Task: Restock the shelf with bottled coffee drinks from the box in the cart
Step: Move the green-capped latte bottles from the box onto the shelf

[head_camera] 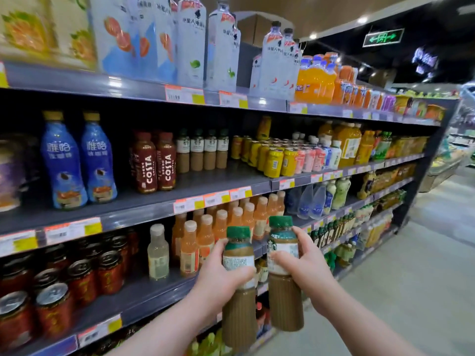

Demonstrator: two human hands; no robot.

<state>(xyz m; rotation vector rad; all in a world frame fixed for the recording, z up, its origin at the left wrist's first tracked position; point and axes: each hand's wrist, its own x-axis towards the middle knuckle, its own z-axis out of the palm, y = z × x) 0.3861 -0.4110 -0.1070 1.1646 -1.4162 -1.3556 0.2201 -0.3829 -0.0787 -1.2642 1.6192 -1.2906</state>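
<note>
cartons: blurred | price tags: unreadable | bottle label: partly behind left hand

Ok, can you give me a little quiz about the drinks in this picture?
1. True or false: the left grip holds one ribbed plastic bottle of brown coffee, and the right grip holds another.
2. On the grey metal shelf, the row of small matching coffee bottles stands right beside: A. dark red plastic Costa bottles; B. a cardboard box; C. green glass jars.
3. Fill in: both held bottles have ___ caps.
Key: 1 true; 2 A; 3 green.
</note>
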